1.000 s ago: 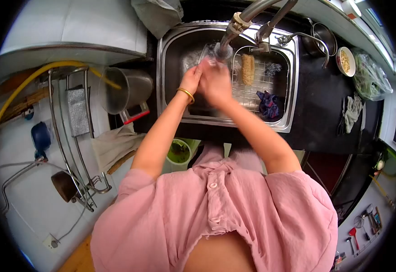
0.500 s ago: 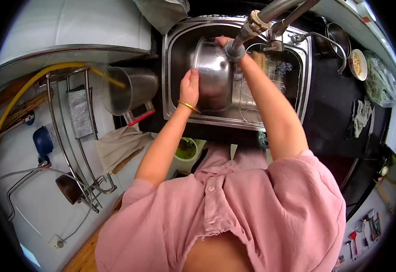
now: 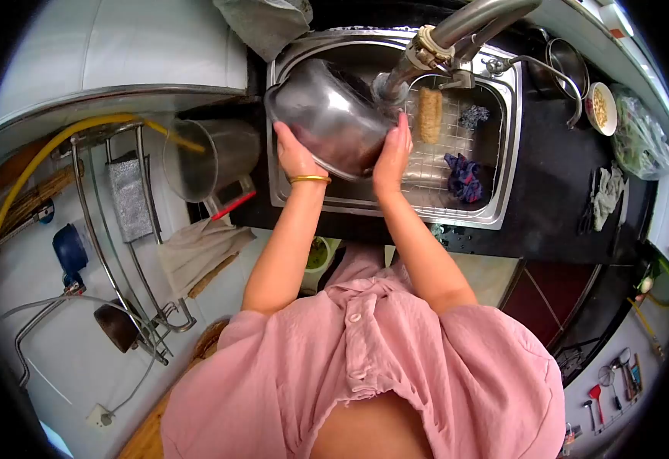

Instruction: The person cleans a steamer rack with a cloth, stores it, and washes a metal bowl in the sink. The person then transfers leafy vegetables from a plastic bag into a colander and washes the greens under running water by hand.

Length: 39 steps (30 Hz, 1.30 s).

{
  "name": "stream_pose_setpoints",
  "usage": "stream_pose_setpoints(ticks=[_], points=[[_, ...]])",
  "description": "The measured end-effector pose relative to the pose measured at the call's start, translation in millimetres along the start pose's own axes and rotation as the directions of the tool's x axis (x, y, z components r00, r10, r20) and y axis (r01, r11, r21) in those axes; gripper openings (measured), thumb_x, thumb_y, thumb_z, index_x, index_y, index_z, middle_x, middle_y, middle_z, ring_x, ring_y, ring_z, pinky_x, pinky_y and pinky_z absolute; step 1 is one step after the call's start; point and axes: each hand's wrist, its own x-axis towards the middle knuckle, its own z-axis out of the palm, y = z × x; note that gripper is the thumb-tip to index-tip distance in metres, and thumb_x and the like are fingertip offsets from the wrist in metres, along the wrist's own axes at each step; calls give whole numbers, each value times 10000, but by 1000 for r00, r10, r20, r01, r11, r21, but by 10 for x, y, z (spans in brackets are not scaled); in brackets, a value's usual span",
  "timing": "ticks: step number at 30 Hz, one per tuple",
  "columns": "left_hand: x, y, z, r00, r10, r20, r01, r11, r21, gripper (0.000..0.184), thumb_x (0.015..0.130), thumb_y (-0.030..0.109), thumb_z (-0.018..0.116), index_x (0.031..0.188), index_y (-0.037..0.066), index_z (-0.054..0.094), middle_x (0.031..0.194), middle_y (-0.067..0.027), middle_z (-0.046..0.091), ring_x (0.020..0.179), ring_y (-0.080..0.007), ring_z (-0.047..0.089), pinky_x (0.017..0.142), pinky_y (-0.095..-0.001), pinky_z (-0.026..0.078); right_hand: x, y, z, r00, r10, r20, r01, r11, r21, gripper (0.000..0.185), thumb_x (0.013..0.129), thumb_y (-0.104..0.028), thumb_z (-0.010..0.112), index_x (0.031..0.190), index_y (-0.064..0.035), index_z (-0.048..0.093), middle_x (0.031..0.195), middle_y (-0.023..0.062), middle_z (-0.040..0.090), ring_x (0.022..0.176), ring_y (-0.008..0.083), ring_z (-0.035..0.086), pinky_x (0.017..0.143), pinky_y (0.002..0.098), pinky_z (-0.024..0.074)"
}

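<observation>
A shiny steel basin (image 3: 327, 115) is held tilted over the left part of the sink (image 3: 512, 153), its smooth metal side facing me. My left hand (image 3: 294, 153), with a gold bangle at the wrist, grips its near left edge. On the near right edge, my right hand (image 3: 394, 157) is closed around the rim, fingers partly hidden. The faucet head (image 3: 389, 88) hangs just beside the basin's right side; I cannot make out running water. In the right part of the sink lie a loofah (image 3: 430, 115), a steel scrubber (image 3: 473, 116) and a dark blue cloth (image 3: 464, 177).
A bowl of pale pieces (image 3: 601, 109), a bag of greens (image 3: 642, 141) and a rag (image 3: 608, 195) lie on the right counter (image 3: 545, 168). Left of the sink stands a clear container (image 3: 216, 157) near a metal rack (image 3: 93, 206). A bin (image 3: 319, 256) is below.
My right hand has come from the basin's far side to its near right edge. The basin has turned and tilted, shifting left. The dark blue cloth now shows in the sink.
</observation>
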Motion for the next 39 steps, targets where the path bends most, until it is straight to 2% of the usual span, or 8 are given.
stream_pose_setpoints(ticks=[3,5,12,15,20,31,34,39], points=[[-89,88,-94,999,7,32,-5,997,-82,516,989,436,402,1318,39,435,1296,-97,489,1143,-263,521,932,-417,476,79,171,139,980,194,-36,-185,967,175,529,1001,-344,351,1364,39,392,1422,181,396,1292,325,381,1088,390,264],[-206,130,-92,995,59,82,-50,993,-110,517,993,435,398,1330,44,421,1304,-94,482,1149,-267,515,937,-428,472,154,182,217,828,544,135,-467,537,703,492,984,-341,405,1325,10,460,1359,148,478,1220,277,462,1055,355,319],[-22,508,-648,982,-6,191,1,1000,26,472,1001,436,371,1237,46,494,1168,-63,570,1008,-223,573,880,-372,479,664,455,318,355,556,751,-903,-3,429,352,963,-331,462,1119,-47,599,1098,99,657,1025,265,608,942,440,471],[-115,696,-633,951,-77,301,64,997,50,433,1002,400,403,1189,32,534,1102,-53,597,930,-185,594,840,-334,491,1006,381,494,174,523,834,-984,55,170,374,975,-362,437,1110,-70,627,1044,87,683,981,240,630,934,436,468],[-15,515,-681,946,73,317,-200,899,390,416,1011,333,422,1132,-33,579,1059,-26,601,977,-107,528,890,-261,420,1544,380,616,633,187,751,-343,938,55,357,969,-232,433,1261,-44,517,1219,129,589,1107,245,555,979,357,408],[73,464,-454,801,66,595,-553,460,694,424,1001,353,434,918,-46,553,739,-56,518,729,-113,440,698,-274,421,1687,419,250,551,-26,834,-80,993,84,497,812,-80,660,1282,-47,501,1151,28,575,1013,137,536,929,283,421],[69,498,-420,781,4,625,-579,383,720,432,1001,363,430,931,-44,556,745,-75,523,735,-126,436,700,-278,420,1748,439,307,422,246,873,-603,795,68,475,857,-86,567,1323,-49,486,1183,36,567,1052,144,527,952,281,407],[35,405,-329,764,22,645,-593,418,688,442,1000,374,424,933,-44,550,728,-113,501,722,-140,440,696,-286,424,1514,228,160,662,-3,750,-177,971,160,448,869,-83,528,1315,-42,504,1245,68,567,1110,165,522,997,280,379]])
